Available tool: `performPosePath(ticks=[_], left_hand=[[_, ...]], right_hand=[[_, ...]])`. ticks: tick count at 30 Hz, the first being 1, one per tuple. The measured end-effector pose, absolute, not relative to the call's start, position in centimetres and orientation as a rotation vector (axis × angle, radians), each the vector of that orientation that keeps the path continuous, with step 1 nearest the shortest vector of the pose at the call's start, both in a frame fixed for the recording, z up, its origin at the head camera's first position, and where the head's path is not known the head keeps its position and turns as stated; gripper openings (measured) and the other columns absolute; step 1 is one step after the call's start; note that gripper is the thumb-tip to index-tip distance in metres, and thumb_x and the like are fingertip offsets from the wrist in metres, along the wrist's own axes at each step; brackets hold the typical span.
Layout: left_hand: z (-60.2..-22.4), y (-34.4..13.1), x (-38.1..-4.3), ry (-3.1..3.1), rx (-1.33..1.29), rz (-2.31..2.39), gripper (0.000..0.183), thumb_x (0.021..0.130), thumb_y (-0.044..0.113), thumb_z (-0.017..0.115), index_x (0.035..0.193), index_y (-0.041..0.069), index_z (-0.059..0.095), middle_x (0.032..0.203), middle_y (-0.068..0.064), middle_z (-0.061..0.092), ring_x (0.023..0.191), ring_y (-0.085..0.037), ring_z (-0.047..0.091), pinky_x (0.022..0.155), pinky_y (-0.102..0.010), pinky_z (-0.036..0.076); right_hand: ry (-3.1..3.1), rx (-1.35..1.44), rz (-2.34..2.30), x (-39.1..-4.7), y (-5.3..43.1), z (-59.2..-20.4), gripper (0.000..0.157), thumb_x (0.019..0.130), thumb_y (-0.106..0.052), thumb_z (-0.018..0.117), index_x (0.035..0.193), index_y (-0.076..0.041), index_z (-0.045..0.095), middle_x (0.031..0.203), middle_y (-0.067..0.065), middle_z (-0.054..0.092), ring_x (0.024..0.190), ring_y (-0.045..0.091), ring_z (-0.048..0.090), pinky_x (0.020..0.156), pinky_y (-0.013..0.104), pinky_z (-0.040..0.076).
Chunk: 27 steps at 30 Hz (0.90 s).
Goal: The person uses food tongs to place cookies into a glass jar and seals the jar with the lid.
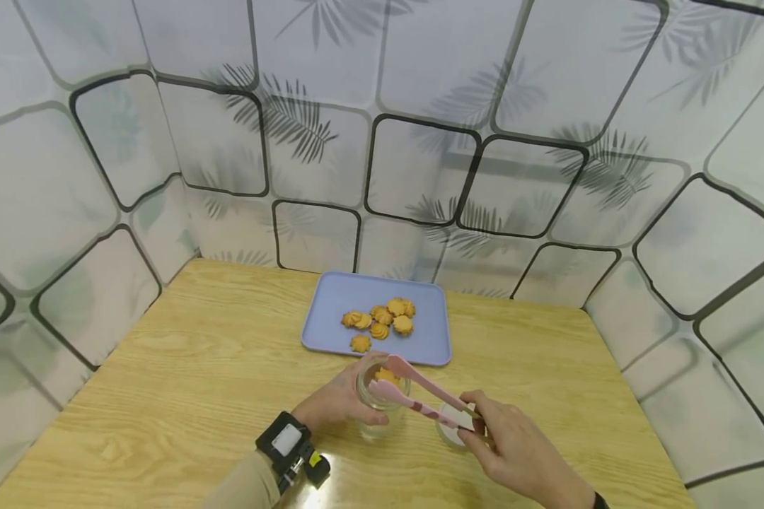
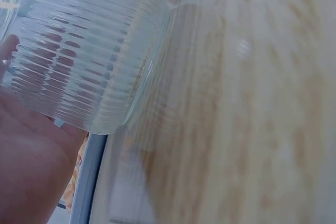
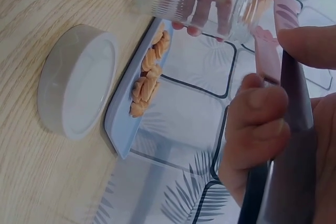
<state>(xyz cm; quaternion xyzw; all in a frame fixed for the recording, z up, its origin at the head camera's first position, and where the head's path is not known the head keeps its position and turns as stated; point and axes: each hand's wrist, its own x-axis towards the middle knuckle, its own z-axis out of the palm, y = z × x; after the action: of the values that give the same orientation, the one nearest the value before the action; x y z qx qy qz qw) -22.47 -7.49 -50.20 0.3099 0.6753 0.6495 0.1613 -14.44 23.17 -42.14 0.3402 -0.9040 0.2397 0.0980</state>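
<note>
My left hand (image 1: 339, 400) grips a ribbed clear glass jar (image 2: 89, 56) around its side, the jar's open mouth facing up. In my right hand (image 1: 518, 442) is a pair of pink tongs (image 1: 434, 388) with dark handles, held between thumb and fingers. Their tips reach over the jar's mouth, on either side of a golden cookie (image 1: 387, 375). Whether the tips pinch this cookie or it lies loose, I cannot tell. Below the tongs, a round white lid (image 3: 89, 85) lies on the table, partly hidden by them in the head view.
Behind the jar lies a blue tray (image 1: 331, 293) with several piped cookies (image 1: 380, 314) on it. The wood-grain table (image 1: 216, 353) is bordered by patterned curtains (image 1: 318, 170) at the back and on both sides.
</note>
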Motion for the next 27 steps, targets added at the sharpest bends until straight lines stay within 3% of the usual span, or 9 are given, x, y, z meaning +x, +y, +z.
performPosePath(ticks=[4, 12, 18, 27], left_hand=[[-50.2, -7.4, -22.6, 1.905, 0.913, 1.865, 0.089, 0.075, 0.017, 0.091, 0.149, 0.018, 0.041, 0.146, -0.011, 0.049, 0.133, -0.028, 0.047, 0.107, -0.035, 0.047], [-50.3, -7.5, -22.6, 1.922, 0.912, 1.855, 0.075, 0.077, 0.014, 0.088, 0.141, 0.021, 0.050, 0.145, -0.003, 0.050, 0.133, -0.025, 0.047, 0.110, -0.044, 0.041], [-50.3, -7.4, -22.6, 1.878, 0.943, 1.872, 0.084, 0.077, 0.010, 0.088, 0.147, 0.013, 0.042, 0.142, -0.014, 0.054, 0.132, -0.036, 0.051, 0.104, -0.052, 0.050], [-50.7, -7.3, -22.7, 1.804, 0.990, 1.928, 0.082, 0.079, 0.011, 0.087, 0.147, 0.012, 0.040, 0.141, -0.023, 0.053, 0.134, -0.038, 0.048, 0.106, -0.061, 0.045]], right_hand=[[-2.691, 0.982, 0.704, -14.4, 23.1, -42.0, 0.038, 0.089, -0.012, 0.077, 0.120, -0.015, 0.055, 0.071, -0.022, 0.039, 0.056, -0.009, 0.027, 0.050, 0.015, 0.032], [-2.619, 0.996, 0.700, -14.6, 23.0, -42.0, 0.044, 0.087, -0.007, 0.077, 0.122, -0.011, 0.051, 0.073, -0.019, 0.040, 0.056, -0.010, 0.027, 0.048, 0.014, 0.032], [-2.588, 0.930, 0.727, -15.2, 23.1, -42.4, 0.040, 0.088, -0.004, 0.075, 0.120, -0.008, 0.052, 0.074, -0.017, 0.044, 0.054, -0.010, 0.028, 0.047, 0.014, 0.033], [-2.682, 0.760, 0.730, -18.0, 23.3, -43.1, 0.037, 0.093, -0.008, 0.072, 0.126, 0.000, 0.058, 0.068, -0.012, 0.045, 0.052, -0.006, 0.028, 0.048, 0.018, 0.028]])
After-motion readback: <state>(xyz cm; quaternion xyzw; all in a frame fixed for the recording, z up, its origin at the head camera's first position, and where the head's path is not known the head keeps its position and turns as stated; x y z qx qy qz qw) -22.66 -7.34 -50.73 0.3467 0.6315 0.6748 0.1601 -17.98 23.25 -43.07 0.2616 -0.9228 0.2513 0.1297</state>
